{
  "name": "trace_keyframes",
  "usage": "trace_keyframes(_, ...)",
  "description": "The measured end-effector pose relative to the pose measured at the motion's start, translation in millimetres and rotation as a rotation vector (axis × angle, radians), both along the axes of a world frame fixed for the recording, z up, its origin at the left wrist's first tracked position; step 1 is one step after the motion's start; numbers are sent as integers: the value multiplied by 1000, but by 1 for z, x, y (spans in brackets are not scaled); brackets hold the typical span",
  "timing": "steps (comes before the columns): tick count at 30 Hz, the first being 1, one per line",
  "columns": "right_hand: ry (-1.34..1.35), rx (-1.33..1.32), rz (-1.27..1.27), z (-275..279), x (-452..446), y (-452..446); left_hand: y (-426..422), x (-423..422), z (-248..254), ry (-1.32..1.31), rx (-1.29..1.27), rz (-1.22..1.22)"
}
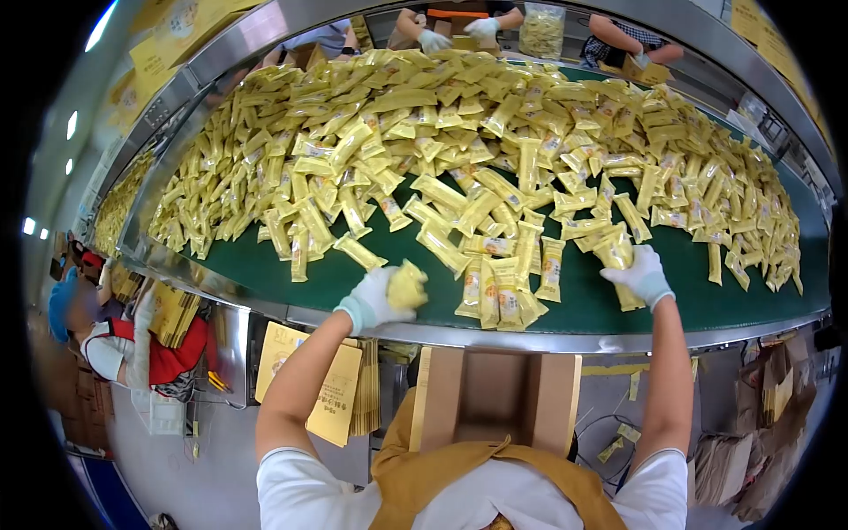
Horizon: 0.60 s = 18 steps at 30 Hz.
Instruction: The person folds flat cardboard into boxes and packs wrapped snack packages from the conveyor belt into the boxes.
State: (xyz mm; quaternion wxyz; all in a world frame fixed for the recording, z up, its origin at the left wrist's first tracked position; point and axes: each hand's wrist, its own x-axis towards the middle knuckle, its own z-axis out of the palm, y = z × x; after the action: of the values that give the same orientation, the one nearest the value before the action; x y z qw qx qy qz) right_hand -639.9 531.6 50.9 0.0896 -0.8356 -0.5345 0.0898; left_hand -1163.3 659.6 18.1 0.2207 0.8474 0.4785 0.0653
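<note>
Yellow wrapped packets [371, 106] lie in a large heap on the green belt [238, 265]. My left hand [378, 299], in a white glove, is closed round yellow packets [408, 284] at the belt's near edge. On the right, my gloved right hand [642, 276] grips yellow packets [615, 251] above the belt. Between my hands, several packets [502, 291] lie side by side near the edge. An open cardboard box [499, 397] stands below the edge, in front of my body, and its visible inside holds nothing.
A metal rim [548, 342] runs along the belt's near side. Flat yellow cartons [336, 393] stand left of the box. Across the belt are co-workers' gloved hands [433, 41]. A person in a blue cap [64, 305] is at far left. Folded cardboard [724, 464] lies at right.
</note>
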Motion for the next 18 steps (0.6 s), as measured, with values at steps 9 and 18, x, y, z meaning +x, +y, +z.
trace_keyframes(9,265,-109,-74,-34,-6,2,92,1,-16,-1192,-505,985)
trace_keyframes(18,-8,-79,302,-36,-31,-42,115,18,-41,-436,-424,631)
